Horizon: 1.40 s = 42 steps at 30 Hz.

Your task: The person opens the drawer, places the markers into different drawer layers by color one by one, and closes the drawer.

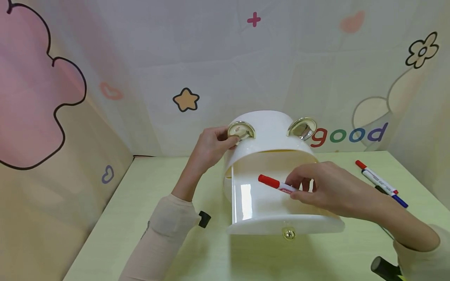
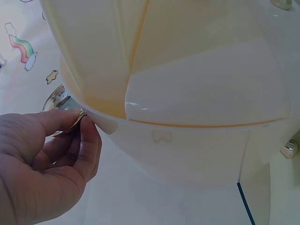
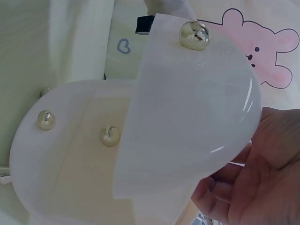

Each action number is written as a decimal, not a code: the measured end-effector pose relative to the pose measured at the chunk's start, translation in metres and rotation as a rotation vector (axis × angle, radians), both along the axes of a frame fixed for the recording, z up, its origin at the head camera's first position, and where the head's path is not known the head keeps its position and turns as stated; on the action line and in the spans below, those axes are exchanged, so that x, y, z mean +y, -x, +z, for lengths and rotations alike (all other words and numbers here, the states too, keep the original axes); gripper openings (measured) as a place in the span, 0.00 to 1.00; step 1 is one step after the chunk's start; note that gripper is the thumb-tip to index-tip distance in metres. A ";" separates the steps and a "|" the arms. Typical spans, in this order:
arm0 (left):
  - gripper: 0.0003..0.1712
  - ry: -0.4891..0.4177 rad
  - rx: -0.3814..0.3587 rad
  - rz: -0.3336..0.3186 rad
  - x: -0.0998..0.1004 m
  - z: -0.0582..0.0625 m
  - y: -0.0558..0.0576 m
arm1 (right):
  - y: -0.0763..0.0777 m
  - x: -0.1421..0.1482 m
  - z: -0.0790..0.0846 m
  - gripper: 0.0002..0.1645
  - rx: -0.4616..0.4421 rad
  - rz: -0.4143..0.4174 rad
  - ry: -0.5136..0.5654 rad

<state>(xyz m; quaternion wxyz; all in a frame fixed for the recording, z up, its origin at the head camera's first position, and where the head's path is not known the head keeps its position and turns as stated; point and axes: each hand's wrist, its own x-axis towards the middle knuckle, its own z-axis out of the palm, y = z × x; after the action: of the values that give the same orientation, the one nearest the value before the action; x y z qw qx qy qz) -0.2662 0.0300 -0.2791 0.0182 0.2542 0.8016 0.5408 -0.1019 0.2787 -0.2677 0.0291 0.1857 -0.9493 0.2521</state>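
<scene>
A white storage box [image 1: 265, 127] with two round gold ears stands on the table, its upper drawer [image 1: 258, 207] pulled out. My left hand [image 1: 211, 150] pinches the left gold ear [image 1: 242, 128]; the left wrist view shows the thumb and fingers at that ear's edge. Over the open drawer, my right hand [image 1: 325, 187] holds a red-capped marker [image 1: 270, 181] between thumb and fingers, cap pointing left. In the right wrist view the drawer front [image 3: 197, 103] with its gold knob [image 3: 195, 35] covers part of the right hand [image 3: 267, 178], and the marker is hidden.
Several markers [image 1: 379, 180] lie together on the table [image 1: 158, 183] to the right of the box. Lower on the box front are two more gold knobs [image 3: 109, 136]. A printed curtain [image 1: 211, 47] hangs close behind the box.
</scene>
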 end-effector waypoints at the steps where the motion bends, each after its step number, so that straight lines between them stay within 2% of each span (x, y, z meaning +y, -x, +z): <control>1: 0.09 0.002 0.001 0.001 0.000 0.000 0.000 | 0.000 0.000 0.000 0.12 -0.003 -0.002 -0.003; 15: 0.09 0.010 0.003 0.004 0.001 -0.001 0.000 | -0.002 0.002 -0.002 0.12 0.006 -0.009 0.017; 21: 0.10 0.023 0.004 0.010 0.001 0.000 -0.001 | -0.005 0.009 -0.001 0.10 0.086 -0.006 0.016; 31: 0.10 0.008 -0.001 0.003 0.000 0.000 0.000 | -0.008 0.028 0.008 0.10 0.169 -0.071 -0.033; 42: 0.09 0.039 0.023 0.012 0.000 0.001 0.000 | -0.011 0.053 0.011 0.11 0.281 -0.115 -0.057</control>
<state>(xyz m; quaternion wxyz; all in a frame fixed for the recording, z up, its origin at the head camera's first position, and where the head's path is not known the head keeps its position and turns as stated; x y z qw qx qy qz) -0.2658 0.0301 -0.2782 0.0110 0.2552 0.8135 0.5224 -0.0913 0.3319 -0.2566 0.1710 0.1651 -0.9517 0.1943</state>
